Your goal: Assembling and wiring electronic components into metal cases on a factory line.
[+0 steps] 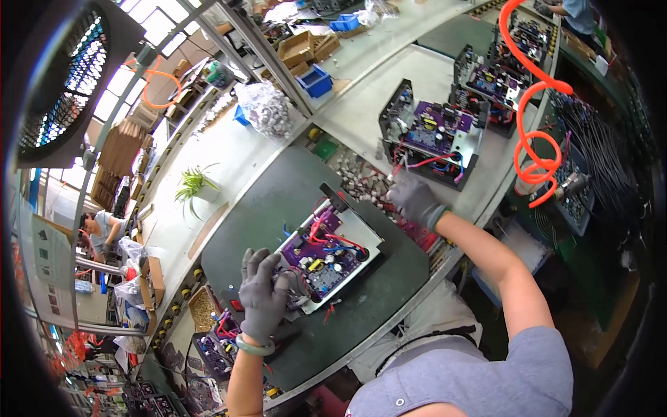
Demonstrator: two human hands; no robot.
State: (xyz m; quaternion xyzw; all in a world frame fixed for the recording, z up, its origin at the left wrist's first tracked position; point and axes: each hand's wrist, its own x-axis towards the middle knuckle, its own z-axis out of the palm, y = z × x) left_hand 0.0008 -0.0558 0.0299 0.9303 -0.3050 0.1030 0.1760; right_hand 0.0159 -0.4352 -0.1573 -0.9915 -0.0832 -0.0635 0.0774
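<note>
My left hand (262, 295), in a grey glove with a bangle at the wrist, is beside the left end of an electronic unit (351, 240). Its fingers are slightly apart and the thumb is close to the unit's wires. The unit has a purple circuit board (323, 267) on a pale metal plate, with red and blue wires, and lies tilted on a dark green work mat (379, 299). My right hand (415, 199), also gloved, reaches over a tray of small whitish parts (358, 182). Its fingertips are drawn together; whatever lies between them is too small to make out.
A similar unit (434, 132) stands on the line at the far right, with more behind it. An orange coiled air hose (531, 90) hangs there. A potted plant (196, 184), a bag of parts (264, 110) and a blue bin (315, 81) stand beyond the mat.
</note>
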